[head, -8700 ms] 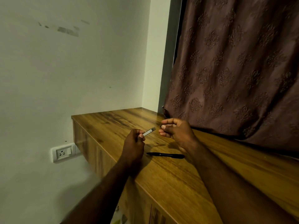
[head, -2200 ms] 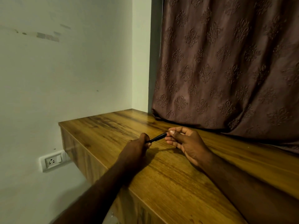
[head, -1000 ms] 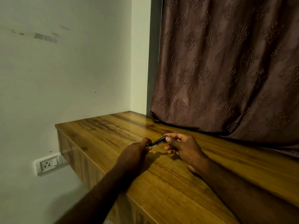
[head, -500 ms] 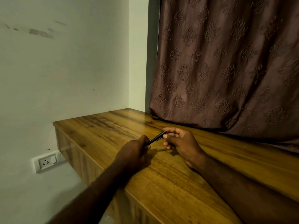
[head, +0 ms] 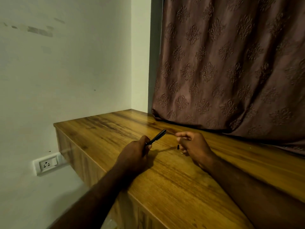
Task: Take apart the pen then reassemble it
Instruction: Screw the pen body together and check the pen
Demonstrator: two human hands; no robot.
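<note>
My left hand (head: 135, 152) grips the lower end of a slim black pen body (head: 156, 138), which slants up and to the right above the wooden counter (head: 173, 187). My right hand (head: 193, 144) is a short way to the right of the pen, apart from it, with its fingers curled. A small black pen piece (head: 178, 147) sticks out at the lower fingertips of that hand, just above the counter. The pen's far tip points at the gap between the two hands.
A brown patterned curtain (head: 231, 71) hangs down onto the back of the counter. A white wall (head: 66, 71) runs along the left, with a white socket (head: 47, 164) below the counter's left edge. Cabinet fronts sit under the near edge.
My right hand has let go of the pen's tip and moved right, with a small black piece now at its fingers. The left hand keeps holding the pen body.
</note>
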